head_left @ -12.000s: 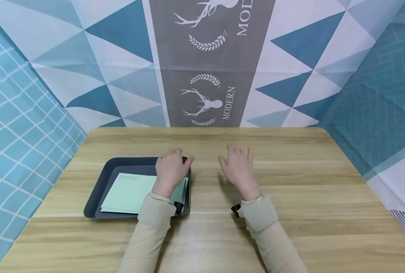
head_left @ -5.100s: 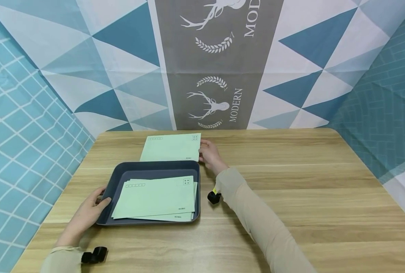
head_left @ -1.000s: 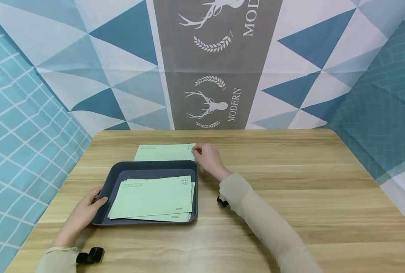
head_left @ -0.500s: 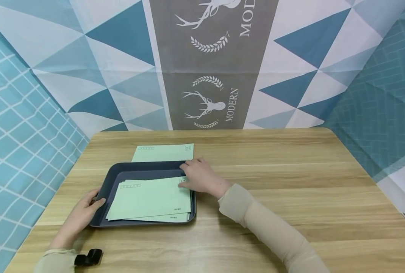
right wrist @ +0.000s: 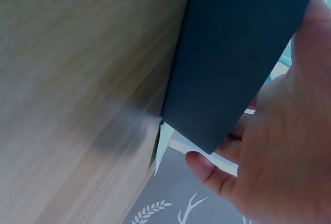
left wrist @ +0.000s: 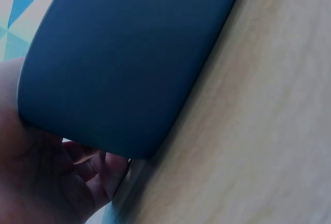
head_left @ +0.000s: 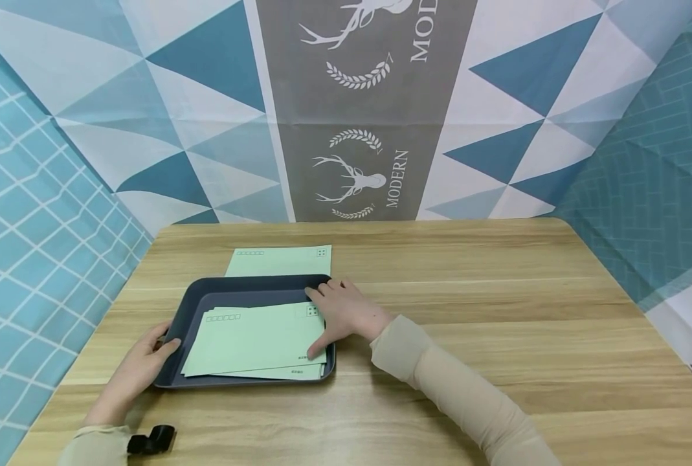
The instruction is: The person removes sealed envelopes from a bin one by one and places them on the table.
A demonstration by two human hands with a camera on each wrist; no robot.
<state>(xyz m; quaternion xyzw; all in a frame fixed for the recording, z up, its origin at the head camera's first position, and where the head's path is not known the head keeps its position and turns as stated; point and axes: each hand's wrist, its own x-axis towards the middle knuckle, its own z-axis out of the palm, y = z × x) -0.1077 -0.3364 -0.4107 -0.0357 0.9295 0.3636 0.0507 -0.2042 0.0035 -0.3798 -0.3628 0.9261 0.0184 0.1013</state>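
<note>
A dark blue-grey tray holds several pale green envelopes, slightly fanned. My left hand grips the tray's left side, thumb over the rim. In the left wrist view, the fingers bend round the far end of the tray wall. My right hand spans the tray's right wall with fingers spread. Its thumb reaches over the top envelope's right end; whether it touches is unclear. In the right wrist view, the fingers lie by the tray's far corner. Another green envelope lies behind the tray, partly hidden by it.
The wooden table extends right of the tray. Patterned cloth hangs behind the table, with blue tiled-print cloth at the left and right. A black wrist-worn camera sits beside my left sleeve.
My right hand let go of the envelope behind the tray and came toward me, over the tray's right side. Its thumb moved nearer the front. The left hand stays on the tray.
</note>
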